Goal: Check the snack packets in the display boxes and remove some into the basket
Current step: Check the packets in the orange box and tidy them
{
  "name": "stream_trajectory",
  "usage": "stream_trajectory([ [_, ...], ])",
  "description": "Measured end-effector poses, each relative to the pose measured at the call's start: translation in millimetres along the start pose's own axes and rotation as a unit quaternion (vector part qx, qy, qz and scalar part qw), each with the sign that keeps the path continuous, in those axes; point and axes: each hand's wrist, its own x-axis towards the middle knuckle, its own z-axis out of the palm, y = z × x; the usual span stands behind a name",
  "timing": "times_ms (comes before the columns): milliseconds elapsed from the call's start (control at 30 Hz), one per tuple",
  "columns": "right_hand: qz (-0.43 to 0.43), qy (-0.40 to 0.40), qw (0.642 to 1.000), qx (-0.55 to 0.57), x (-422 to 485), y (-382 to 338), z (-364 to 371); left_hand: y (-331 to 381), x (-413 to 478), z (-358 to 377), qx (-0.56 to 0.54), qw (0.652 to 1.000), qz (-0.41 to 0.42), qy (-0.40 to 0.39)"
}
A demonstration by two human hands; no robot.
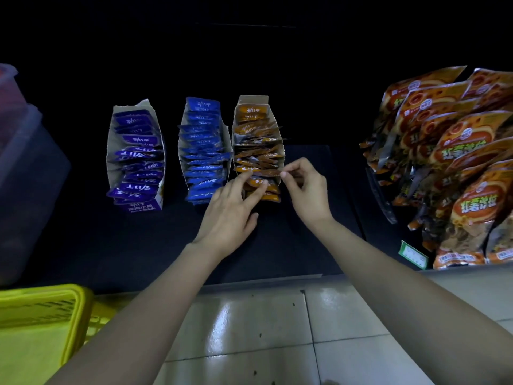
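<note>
We see 3 cardboard display boxes standing side by side on the dark shelf [138, 245] in the middle of the frame: 1 purple box [136, 157] at the left, 1 blue box [204, 151] in the centre and 1 orange box [258, 145] just right of it, hard against the blue one. Each holds 1 row of small packets stood on edge. The rows overlap too tightly in the dim light for an exact count, though each box seems to hold well over 10.

The person's 2 hands meet at the near end of the orange box. The right hand [305, 190] pinches the right end of 1 orange packet [266, 172] between thumb and forefinger, its other 3 fingers curled underneath. That packet lies crosswise, raised just above the row and over the box. The left hand [230, 209] is spread, its fingers straight and a little apart. 2 fingertips rest on the front packets, the forefinger at the left end of the pinched packet, and it grips nothing.

1 yellow basket [41, 323] sits in the lower left corner beside the tiled floor [263, 329], well apart from the boxes. At the right edge of the frame we count at least 8 overlapping large orange bags [458, 162], with 1 green price tag [412, 254] below them. 1 clear plastic tub [25, 162] stands at the left edge.
</note>
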Motion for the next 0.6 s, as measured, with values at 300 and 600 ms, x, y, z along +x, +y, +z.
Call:
stream_trajectory([
  [300,0.026,0.054,0.980,0.188,-3.7,-20.2,-30.3,16.3,7.8,-18.6,-0.084,0.992,-0.053,0.082],
  [600,0.121,-0.024,0.911,0.393,-15.0,-58.7,-40.7,36.1,16.4,-36.9,-0.137,0.979,-0.058,0.139],
])
